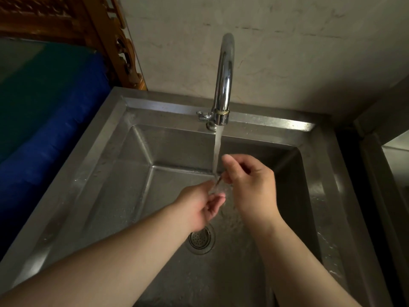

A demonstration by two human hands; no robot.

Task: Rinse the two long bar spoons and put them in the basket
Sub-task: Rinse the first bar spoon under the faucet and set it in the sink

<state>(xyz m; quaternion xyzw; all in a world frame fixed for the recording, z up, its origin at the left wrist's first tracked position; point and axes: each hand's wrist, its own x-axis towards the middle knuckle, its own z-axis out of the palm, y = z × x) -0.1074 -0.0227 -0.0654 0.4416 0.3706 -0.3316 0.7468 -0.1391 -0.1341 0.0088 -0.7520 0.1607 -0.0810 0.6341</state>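
Observation:
Both hands meet over the middle of the steel sink [106, 138], under the running stream from the chrome tap [224, 80]. My right hand [247, 185] is closed on a thin bar spoon [218, 180]; only a short dark piece of it shows between the hands, in the water. My left hand [199, 204] is cupped palm up just below, its fingertips touching that piece where the water splashes. Whether one or two spoons are held cannot be told. No basket is in view.
The round drain strainer [201, 239] lies in the basin floor below my left wrist. A blue and green padded surface [48, 111] borders the sink on the left, with carved wood [106, 29] behind it. A second steel edge [396, 151] stands at the right.

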